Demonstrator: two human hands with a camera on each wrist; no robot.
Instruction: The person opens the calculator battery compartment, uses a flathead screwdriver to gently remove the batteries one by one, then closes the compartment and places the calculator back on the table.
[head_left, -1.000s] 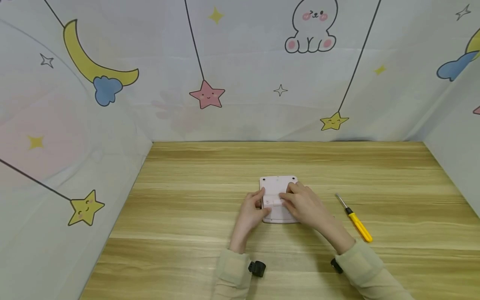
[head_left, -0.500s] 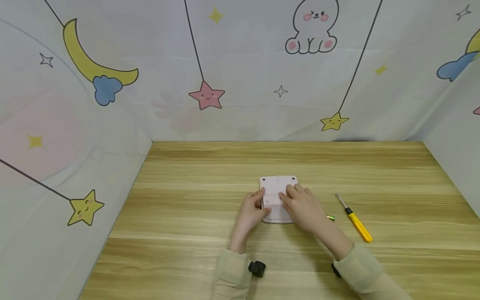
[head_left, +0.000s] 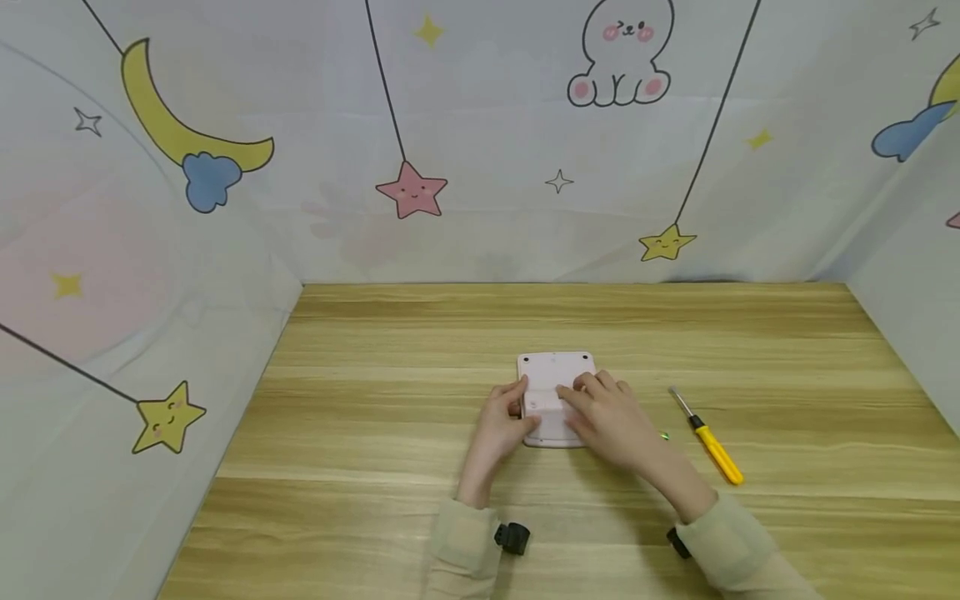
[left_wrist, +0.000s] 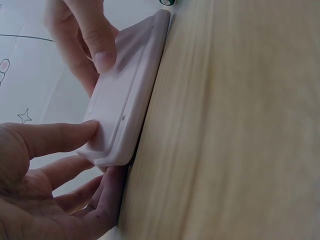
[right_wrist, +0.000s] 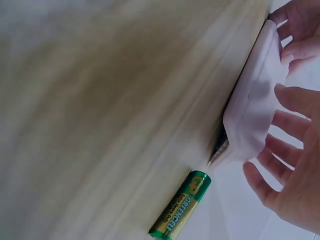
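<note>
A flat, pale pink device that looks like a calculator (head_left: 553, 372) lies back side up on the table, with small dark feet at its far corners. My left hand (head_left: 502, 421) grips its left edge; in the left wrist view the thumb lies on the back and other fingers reach under the edge. The right hand (head_left: 615, 421) touches the back at the right side, fingers loosely spread in the right wrist view. Beneath that palm, part of the back is hidden. A green and gold battery (right_wrist: 180, 205) rests on the table close to the device, mostly covered by the right forearm in the head view.
To the right of the right hand lies a screwdriver (head_left: 716, 450) with a yellow handle, its tip pointing away. The wood-grain table (head_left: 375, 358) meets a white cartoon-print cloth (head_left: 487, 242) at the back and both sides.
The right hand has shifted slightly, its fingers now less bunched on the device's back. The battery's end has come into view beside the right forearm. The left hand holds its place.
</note>
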